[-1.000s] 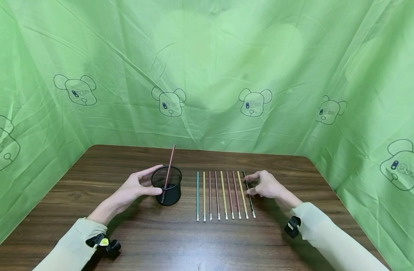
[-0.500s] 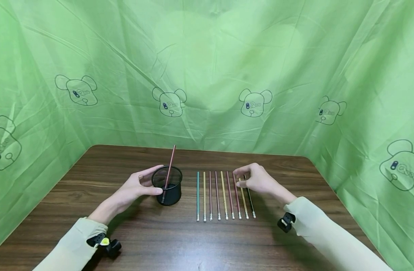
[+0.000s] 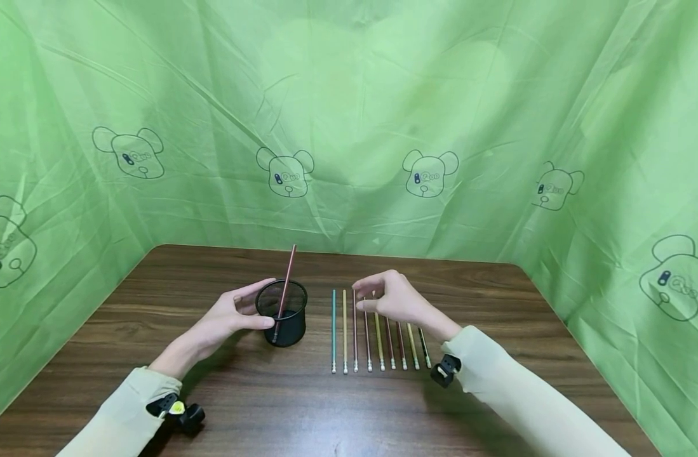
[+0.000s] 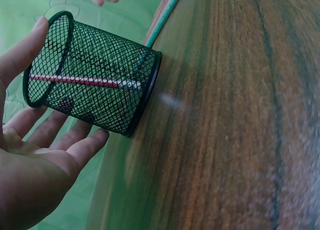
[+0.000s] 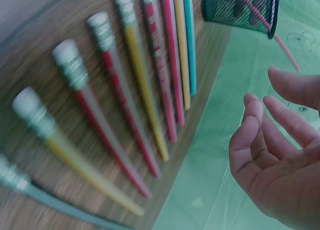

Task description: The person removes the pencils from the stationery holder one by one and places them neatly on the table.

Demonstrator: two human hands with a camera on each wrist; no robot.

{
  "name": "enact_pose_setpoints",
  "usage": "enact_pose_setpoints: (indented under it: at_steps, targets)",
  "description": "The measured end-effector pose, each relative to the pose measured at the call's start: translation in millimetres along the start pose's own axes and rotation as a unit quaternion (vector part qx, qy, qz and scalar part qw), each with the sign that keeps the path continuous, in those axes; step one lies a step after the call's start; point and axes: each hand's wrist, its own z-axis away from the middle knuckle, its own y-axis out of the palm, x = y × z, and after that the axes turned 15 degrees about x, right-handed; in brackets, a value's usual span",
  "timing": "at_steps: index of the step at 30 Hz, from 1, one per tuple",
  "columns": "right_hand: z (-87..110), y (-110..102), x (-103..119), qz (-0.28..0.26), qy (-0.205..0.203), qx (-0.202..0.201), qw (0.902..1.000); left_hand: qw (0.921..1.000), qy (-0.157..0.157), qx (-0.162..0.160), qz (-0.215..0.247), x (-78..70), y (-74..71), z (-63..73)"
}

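A black mesh pencil cup (image 3: pixel 291 331) stands upright on the wooden table, and my left hand (image 3: pixel 234 313) holds it from the left. The thumb lies at the cup's rim, while the fingers reach round its far side in the left wrist view. One dark red pencil (image 3: pixel 288 270) leans inside the cup, eraser end down. My right hand (image 3: pixel 397 298) hovers over the row of pencils, thumb and fingers apart, nothing between them in the right wrist view. Its fingertips are near the upper end of a red pencil (image 3: pixel 355 336), third from the left.
Several pencils lie side by side, erasers towards me, from a teal pencil (image 3: pixel 334 330) at the left to a black pencil (image 3: pixel 423 346) at the right. Behind the table (image 3: pixel 257 406) hangs a green cloth (image 3: pixel 360 216) with bear-head outlines.
My right hand has moved left across the row, from the black pencil to above the pencils nearer the cup. The pencils, the cup and my left hand stay in place.
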Motion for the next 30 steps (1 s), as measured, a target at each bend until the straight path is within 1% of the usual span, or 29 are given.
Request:
enact_pose_setpoints:
  at_steps: [4,7,11,14,21,26,30]
  targets:
    - [-9.4,5.8,10.6,-0.017,-0.008,0.012,0.9998,1.0,-0.001,-0.001,-0.001,1.1,-0.3,-0.1]
    - [-16.6,10.0,15.4,-0.02,-0.014,0.022,0.9995,1.0,-0.002,-0.004,-0.001,1.9,-0.4,0.0]
    - [-24.9,15.5,21.5,-0.023,-0.029,0.025,0.999,1.0,-0.003,-0.005,0.0,2.2,-0.5,0.0]
    - [-31.0,19.5,26.5,-0.028,-0.042,0.023,0.9984,1.0,-0.004,-0.005,-0.002,1.6,-0.3,0.0]
    - [-46.6,28.6,39.6,-0.029,-0.064,0.005,0.9975,1.0,-0.006,-0.005,-0.005,-1.0,-0.2,-0.4]
    - [-56.6,36.6,46.1,-0.039,-0.07,0.008,0.9967,1.0,-0.008,-0.003,-0.004,-1.1,-0.6,-0.1]
    - [-63.8,41.4,50.5,-0.036,-0.072,0.004,0.9968,0.9999,-0.01,-0.004,-0.003,-0.6,-1.2,0.1]
